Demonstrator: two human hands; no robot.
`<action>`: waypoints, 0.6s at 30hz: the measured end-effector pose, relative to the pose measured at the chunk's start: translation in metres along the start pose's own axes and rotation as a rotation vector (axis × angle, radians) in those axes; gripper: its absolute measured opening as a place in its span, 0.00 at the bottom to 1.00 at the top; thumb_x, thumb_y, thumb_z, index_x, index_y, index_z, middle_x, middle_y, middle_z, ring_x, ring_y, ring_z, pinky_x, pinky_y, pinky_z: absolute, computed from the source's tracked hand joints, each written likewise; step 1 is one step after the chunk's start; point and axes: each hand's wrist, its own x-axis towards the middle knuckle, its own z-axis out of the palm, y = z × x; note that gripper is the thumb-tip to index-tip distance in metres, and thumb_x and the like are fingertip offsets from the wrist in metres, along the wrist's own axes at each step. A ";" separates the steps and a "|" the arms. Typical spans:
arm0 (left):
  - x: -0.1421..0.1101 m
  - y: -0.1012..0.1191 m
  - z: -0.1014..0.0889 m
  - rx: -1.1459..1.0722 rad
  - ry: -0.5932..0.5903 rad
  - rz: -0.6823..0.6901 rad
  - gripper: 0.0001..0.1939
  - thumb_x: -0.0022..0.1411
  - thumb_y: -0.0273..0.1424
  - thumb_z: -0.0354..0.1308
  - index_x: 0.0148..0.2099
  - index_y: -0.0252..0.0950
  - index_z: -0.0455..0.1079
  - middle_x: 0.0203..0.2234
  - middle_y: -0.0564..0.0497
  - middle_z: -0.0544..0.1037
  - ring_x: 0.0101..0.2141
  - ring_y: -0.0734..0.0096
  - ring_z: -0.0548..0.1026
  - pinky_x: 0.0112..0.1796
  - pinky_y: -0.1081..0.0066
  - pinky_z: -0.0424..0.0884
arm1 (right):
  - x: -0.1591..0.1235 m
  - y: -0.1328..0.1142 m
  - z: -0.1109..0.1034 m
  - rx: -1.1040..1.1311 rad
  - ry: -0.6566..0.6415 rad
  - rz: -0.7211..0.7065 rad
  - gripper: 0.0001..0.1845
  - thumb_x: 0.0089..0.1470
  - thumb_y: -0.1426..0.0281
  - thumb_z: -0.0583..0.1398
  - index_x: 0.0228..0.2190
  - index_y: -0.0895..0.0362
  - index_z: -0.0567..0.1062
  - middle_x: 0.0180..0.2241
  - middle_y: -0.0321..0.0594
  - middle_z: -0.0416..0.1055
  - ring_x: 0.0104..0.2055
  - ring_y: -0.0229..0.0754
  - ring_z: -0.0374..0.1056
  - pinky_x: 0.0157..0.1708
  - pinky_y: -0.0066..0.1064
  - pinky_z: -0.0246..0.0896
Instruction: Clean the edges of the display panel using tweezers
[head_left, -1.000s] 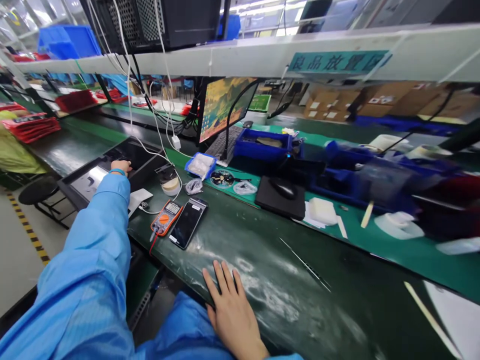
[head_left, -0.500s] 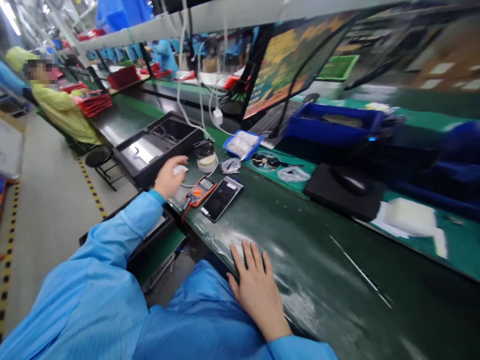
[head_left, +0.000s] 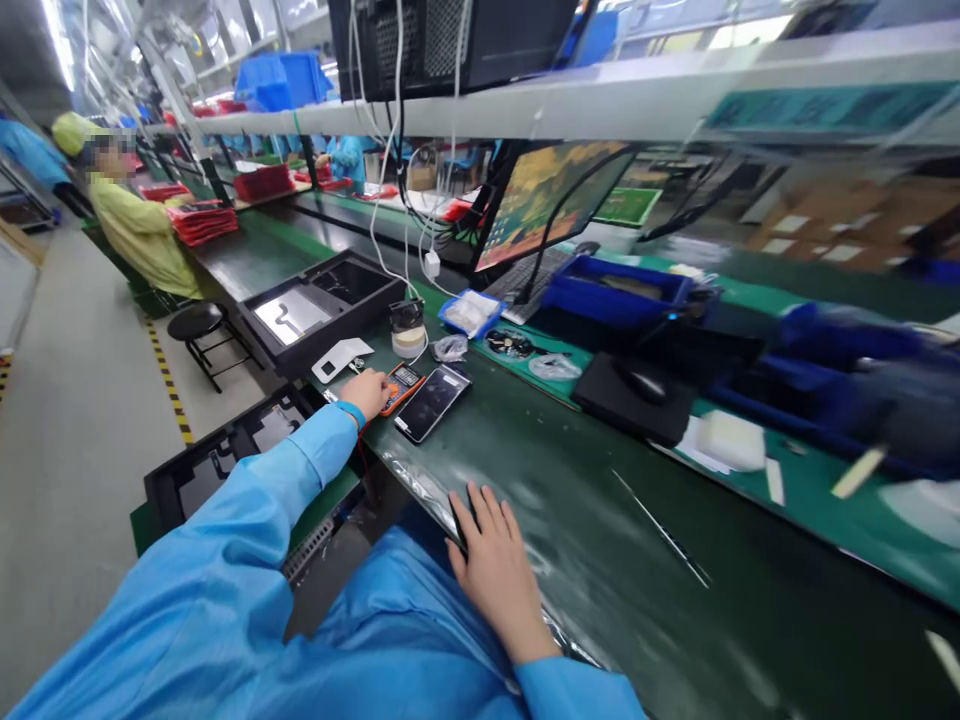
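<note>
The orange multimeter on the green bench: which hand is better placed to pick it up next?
Left, I think. The left hand has its fingers right at the orange handheld multimeter. The right hand lies flat on the dark green workbench, farther away.

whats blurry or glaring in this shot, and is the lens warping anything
In the head view, the blue bins at far right smear with motion blur, the wide lens bends the white shelf, glare whitens a panel in the black tray, and the orange multimeter stays fairly sharp.
</note>
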 end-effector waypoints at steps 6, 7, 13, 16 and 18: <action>-0.002 0.009 -0.001 0.068 -0.016 -0.037 0.16 0.70 0.38 0.52 0.47 0.31 0.72 0.49 0.43 0.73 0.45 0.66 0.74 0.49 0.59 0.72 | 0.000 0.001 0.001 0.077 0.034 0.026 0.29 0.55 0.71 0.60 0.58 0.56 0.72 0.63 0.50 0.65 0.66 0.57 0.58 0.65 0.51 0.48; -0.001 0.010 0.000 0.067 -0.016 -0.047 0.16 0.70 0.38 0.52 0.47 0.30 0.72 0.49 0.43 0.72 0.45 0.66 0.74 0.49 0.59 0.72 | 0.000 0.001 0.001 0.079 0.033 0.028 0.29 0.55 0.71 0.60 0.58 0.57 0.72 0.63 0.50 0.64 0.66 0.58 0.58 0.64 0.51 0.49; 0.007 0.015 0.013 0.041 0.015 -0.126 0.18 0.70 0.40 0.52 0.50 0.29 0.71 0.50 0.41 0.72 0.45 0.65 0.74 0.48 0.59 0.73 | 0.000 0.002 0.000 0.082 0.027 0.017 0.29 0.54 0.73 0.59 0.58 0.58 0.73 0.63 0.51 0.64 0.65 0.59 0.59 0.63 0.52 0.51; 0.008 0.017 0.017 0.021 0.044 -0.148 0.18 0.70 0.39 0.51 0.50 0.29 0.71 0.51 0.41 0.72 0.46 0.65 0.74 0.48 0.59 0.72 | 0.000 0.001 -0.002 0.089 0.032 0.017 0.28 0.53 0.73 0.59 0.57 0.58 0.73 0.62 0.53 0.65 0.65 0.60 0.59 0.63 0.53 0.51; 0.005 0.017 0.016 -0.003 0.058 -0.151 0.18 0.69 0.38 0.51 0.49 0.28 0.71 0.49 0.40 0.72 0.46 0.63 0.75 0.49 0.59 0.72 | -0.001 0.001 -0.001 0.088 0.040 0.012 0.28 0.54 0.74 0.58 0.57 0.59 0.73 0.62 0.53 0.65 0.64 0.60 0.60 0.63 0.54 0.52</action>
